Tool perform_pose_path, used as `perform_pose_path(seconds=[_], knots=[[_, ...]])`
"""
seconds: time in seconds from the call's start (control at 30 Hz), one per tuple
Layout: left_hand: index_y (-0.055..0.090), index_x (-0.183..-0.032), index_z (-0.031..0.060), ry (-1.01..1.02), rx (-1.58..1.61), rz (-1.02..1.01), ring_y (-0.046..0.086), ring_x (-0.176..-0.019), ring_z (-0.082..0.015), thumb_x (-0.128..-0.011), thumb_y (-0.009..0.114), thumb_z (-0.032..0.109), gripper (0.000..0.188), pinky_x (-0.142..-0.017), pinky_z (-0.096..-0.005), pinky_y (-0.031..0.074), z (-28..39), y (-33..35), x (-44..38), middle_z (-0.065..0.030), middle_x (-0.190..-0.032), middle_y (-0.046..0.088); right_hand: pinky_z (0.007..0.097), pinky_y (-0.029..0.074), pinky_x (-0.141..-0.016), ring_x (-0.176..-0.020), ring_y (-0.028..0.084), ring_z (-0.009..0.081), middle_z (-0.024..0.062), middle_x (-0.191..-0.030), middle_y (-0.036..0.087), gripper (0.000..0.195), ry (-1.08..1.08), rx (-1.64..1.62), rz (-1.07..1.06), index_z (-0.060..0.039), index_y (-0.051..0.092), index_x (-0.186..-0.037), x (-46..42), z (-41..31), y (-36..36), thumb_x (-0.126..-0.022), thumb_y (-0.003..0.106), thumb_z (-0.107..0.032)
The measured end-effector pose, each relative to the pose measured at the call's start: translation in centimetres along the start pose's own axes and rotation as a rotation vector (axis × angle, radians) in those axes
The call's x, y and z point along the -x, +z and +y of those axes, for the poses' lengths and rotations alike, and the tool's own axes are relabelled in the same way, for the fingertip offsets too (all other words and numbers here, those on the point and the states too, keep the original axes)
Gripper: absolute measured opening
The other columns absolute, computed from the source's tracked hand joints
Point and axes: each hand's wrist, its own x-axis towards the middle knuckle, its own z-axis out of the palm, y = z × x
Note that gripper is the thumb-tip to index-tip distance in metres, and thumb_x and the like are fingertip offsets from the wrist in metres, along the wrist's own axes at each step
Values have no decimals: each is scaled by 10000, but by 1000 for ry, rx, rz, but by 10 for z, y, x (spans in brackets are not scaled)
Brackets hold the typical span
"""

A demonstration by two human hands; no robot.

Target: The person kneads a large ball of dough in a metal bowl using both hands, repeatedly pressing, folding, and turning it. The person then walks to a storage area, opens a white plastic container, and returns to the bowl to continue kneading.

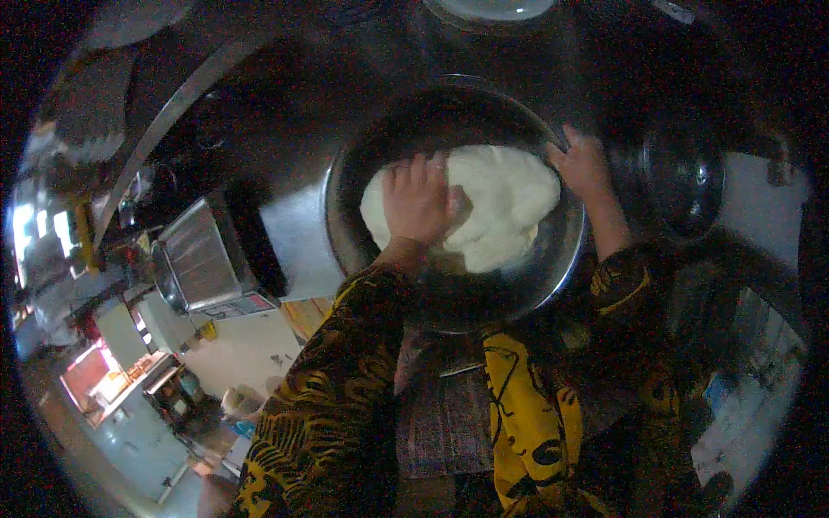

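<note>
A large mass of pale, smooth dough [508,194] lies in a wide round metal bowl [557,281]. My left hand [418,201] is on the left part of the dough, back of the hand upward and thumb to the right. Its fingers curve down onto the dough, and their tips are hard to make out. At the bowl's right side, my right hand [583,162] grips the upper right rim. Its palm side is hidden. Both forearms wear dark sleeves with a yellow pattern.
Left of the bowl stands a metal box-shaped container [210,259] beside a pale, shiny surface [301,239]. A light-coloured bowl [489,8] is cut off at the top edge. To the right is a dark, shiny round vessel [686,181]. Another person's arm [217,492] shows at lower left.
</note>
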Motion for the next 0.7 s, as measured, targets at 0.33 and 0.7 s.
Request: perform_pose_path(seconds=[0.33, 0.7], knots=[[479, -1058, 98, -8, 81, -72, 442, -875, -317, -603, 499, 429, 563, -809, -485, 317, -4, 13, 1, -130, -960, 473, 405, 417, -753, -848, 515, 352, 224, -901, 562, 480, -83, 72, 73, -42, 522, -1086, 6, 26, 22, -703, 605, -318], [491, -1087, 127, -7, 211, 73, 465, -919, -309, -714, 469, 302, 413, -807, -476, 327, -12, 10, -11, -121, -1006, 512, 393, 406, -812, -922, 513, 351, 211, -998, 546, 462, -96, 114, 41, 23, 516, -1060, -10, 1, -4, -718, 574, -282]])
